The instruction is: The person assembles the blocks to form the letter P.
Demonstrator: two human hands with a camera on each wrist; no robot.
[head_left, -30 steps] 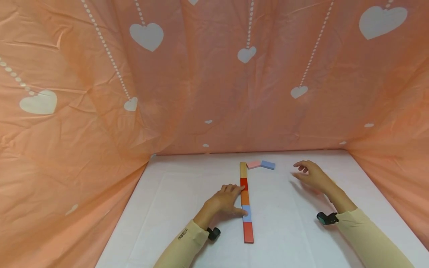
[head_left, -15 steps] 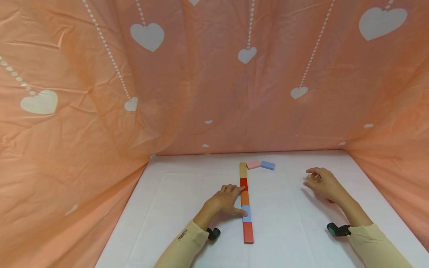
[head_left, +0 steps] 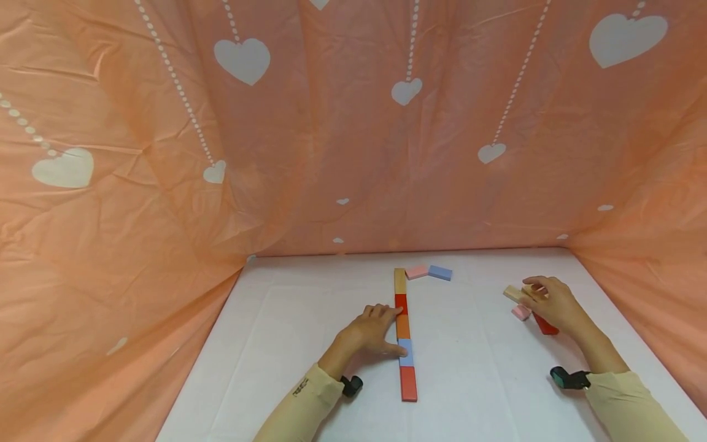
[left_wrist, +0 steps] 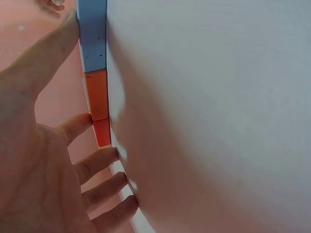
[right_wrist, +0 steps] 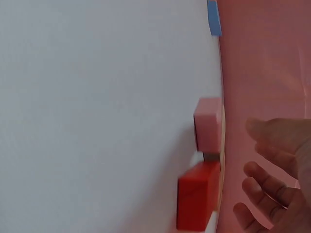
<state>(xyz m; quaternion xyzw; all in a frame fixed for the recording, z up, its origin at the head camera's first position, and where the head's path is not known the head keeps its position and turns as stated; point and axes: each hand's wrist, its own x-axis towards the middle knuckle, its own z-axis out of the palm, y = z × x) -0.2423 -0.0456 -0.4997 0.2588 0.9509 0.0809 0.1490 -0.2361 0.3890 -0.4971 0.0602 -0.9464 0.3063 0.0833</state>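
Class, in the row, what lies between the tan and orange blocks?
The head view shows one red block between the tan block and the orange block.

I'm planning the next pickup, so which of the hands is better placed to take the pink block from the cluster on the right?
Probably the right hand: it is close to that pink block, while the left hand is farther off, touching the row of blocks.

Head view: bright, even, diffuse light; peach curtain (head_left: 309,153) warm-toned, white tablecloth (head_left: 469,393) pale; soft shadows beside 2 sleeves (head_left: 301,405); 1 heart print (head_left: 628,41) stretched near the upper right corner. Left wrist view: dimmer, greyish; broad, soft-edged shadow across the tablecloth. Right wrist view: subdued, cool grey; red block (right_wrist: 194,199) slightly soft, 1 diffuse shadow beside it.
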